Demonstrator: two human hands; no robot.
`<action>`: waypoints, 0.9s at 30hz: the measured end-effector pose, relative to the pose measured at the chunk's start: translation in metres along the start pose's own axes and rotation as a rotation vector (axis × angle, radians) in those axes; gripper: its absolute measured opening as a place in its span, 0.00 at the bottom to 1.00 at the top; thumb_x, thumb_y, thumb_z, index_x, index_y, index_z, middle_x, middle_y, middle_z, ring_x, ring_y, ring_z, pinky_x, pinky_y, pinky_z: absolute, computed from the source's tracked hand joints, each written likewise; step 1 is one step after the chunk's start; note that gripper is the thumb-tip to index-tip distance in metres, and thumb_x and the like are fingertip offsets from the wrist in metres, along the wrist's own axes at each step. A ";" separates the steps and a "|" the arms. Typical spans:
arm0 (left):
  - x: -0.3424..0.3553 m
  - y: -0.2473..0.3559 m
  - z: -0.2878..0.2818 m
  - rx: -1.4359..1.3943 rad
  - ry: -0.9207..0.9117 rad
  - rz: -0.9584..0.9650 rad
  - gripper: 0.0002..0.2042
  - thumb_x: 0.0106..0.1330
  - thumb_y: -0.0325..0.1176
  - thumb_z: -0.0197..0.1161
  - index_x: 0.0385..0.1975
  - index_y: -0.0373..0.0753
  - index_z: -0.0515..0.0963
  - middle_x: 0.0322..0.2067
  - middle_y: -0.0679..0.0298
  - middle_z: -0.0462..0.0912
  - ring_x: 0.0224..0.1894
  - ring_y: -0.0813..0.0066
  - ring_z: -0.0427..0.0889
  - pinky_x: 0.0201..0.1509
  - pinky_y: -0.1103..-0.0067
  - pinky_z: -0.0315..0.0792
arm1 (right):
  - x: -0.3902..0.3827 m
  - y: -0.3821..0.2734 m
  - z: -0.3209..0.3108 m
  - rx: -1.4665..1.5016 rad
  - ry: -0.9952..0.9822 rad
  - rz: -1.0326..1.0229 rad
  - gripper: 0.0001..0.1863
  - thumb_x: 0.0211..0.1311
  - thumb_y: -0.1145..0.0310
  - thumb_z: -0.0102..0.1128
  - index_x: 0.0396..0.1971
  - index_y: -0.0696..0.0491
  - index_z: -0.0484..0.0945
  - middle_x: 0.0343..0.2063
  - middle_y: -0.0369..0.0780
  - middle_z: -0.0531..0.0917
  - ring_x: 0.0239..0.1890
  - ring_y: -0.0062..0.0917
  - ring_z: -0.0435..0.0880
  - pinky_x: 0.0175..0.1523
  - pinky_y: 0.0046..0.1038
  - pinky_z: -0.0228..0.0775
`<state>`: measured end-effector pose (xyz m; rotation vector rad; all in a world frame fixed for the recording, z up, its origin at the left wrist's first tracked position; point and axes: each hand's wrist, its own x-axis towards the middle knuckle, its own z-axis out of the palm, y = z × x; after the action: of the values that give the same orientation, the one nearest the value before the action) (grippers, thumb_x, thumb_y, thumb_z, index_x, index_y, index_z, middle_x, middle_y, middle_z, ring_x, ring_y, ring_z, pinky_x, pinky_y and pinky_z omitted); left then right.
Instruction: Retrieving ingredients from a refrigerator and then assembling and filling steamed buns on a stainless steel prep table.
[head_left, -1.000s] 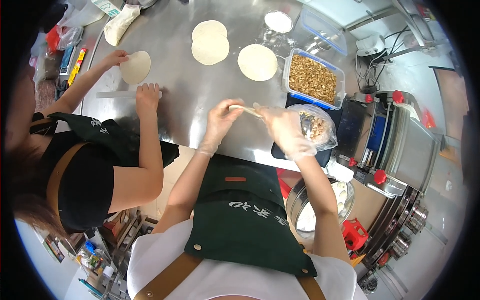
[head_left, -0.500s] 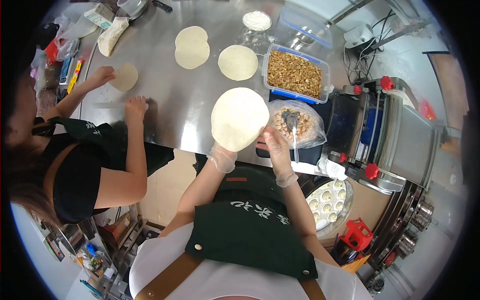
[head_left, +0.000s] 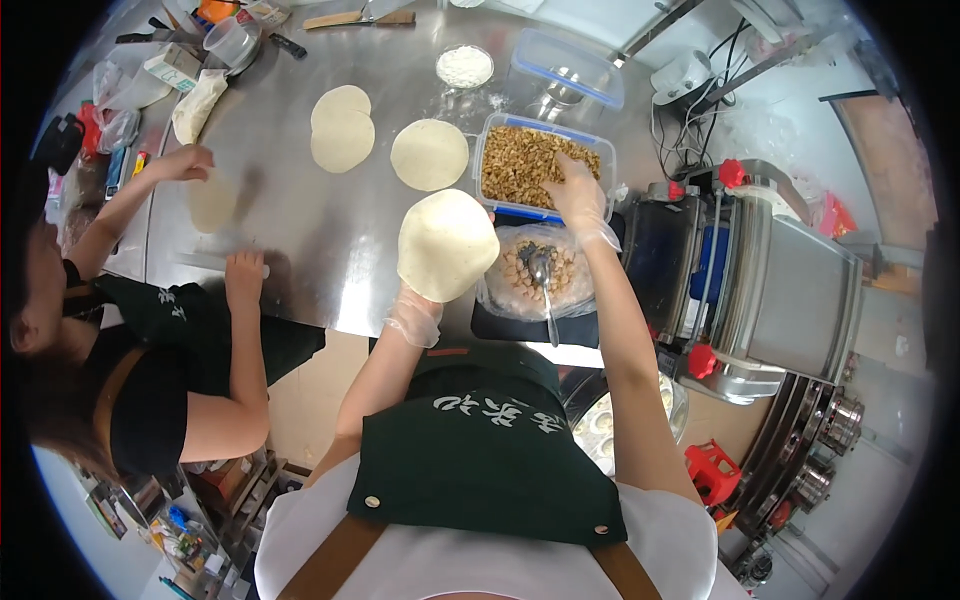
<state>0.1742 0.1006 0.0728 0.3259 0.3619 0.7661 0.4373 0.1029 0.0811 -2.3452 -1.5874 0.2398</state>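
A round, thin dough wrapper [head_left: 447, 247] rests on my left hand [head_left: 424, 300], which supports it from below. The dough hides most of those fingers; the wrist wears a clear plastic glove. My right hand [head_left: 578, 195], also gloved, reaches into a clear plastic tub [head_left: 540, 213] with blue edges. Its thumb and fingers are apart, their tips touching the chopped brown nuts [head_left: 515, 165] in the tub. Nearer me lies a plastic-lined bowl of pale diced filling [head_left: 520, 280], with a metal spoon [head_left: 549, 305] standing in it.
Flat dough rounds [head_left: 430, 155] lie on the steel table [head_left: 290, 215], near a bowl of white flour [head_left: 464, 67]. At left, a co-worker's hand [head_left: 245, 275] is on a rolling pin [head_left: 215, 263]. A machine with red knobs [head_left: 703, 361] stands at right.
My right hand has left the dough wrapper's edge and moved up and right into the nut tub. My left hand still holds the wrapper. The whole view has shifted slightly.
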 end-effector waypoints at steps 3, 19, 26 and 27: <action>0.014 0.013 0.009 1.153 0.005 0.134 0.24 0.73 0.44 0.45 0.64 0.38 0.63 0.61 0.56 0.71 0.64 0.57 0.69 0.68 0.61 0.65 | 0.027 -0.016 0.015 -0.139 -0.181 0.035 0.30 0.52 0.57 0.70 0.55 0.47 0.74 0.48 0.45 0.79 0.43 0.39 0.85 0.47 0.38 0.78; 0.110 -0.011 -0.006 0.210 0.027 0.138 0.13 0.70 0.46 0.47 0.43 0.45 0.72 0.40 0.64 0.77 0.45 0.64 0.77 0.49 0.68 0.73 | 0.042 0.006 0.043 0.336 -0.089 0.095 0.12 0.50 0.68 0.67 0.36 0.51 0.84 0.38 0.46 0.85 0.36 0.36 0.86 0.43 0.33 0.78; 0.131 -0.015 0.038 -0.055 -0.006 0.161 0.11 0.70 0.39 0.54 0.44 0.38 0.71 0.40 0.62 0.77 0.43 0.70 0.77 0.50 0.72 0.73 | 0.006 -0.075 -0.024 0.631 -0.094 -0.122 0.11 0.51 0.71 0.69 0.36 0.55 0.84 0.34 0.45 0.85 0.36 0.35 0.86 0.44 0.28 0.77; 0.127 -0.018 0.040 -0.183 0.052 0.135 0.14 0.72 0.40 0.53 0.46 0.36 0.70 0.43 0.58 0.78 0.46 0.70 0.77 0.53 0.71 0.72 | 0.004 -0.081 -0.029 0.463 -0.107 -0.164 0.15 0.49 0.71 0.70 0.40 0.53 0.82 0.40 0.46 0.83 0.37 0.36 0.86 0.44 0.31 0.78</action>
<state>0.2865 0.1741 0.0759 0.1597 0.3183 0.9347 0.3761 0.1298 0.1359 -1.8685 -1.5584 0.6296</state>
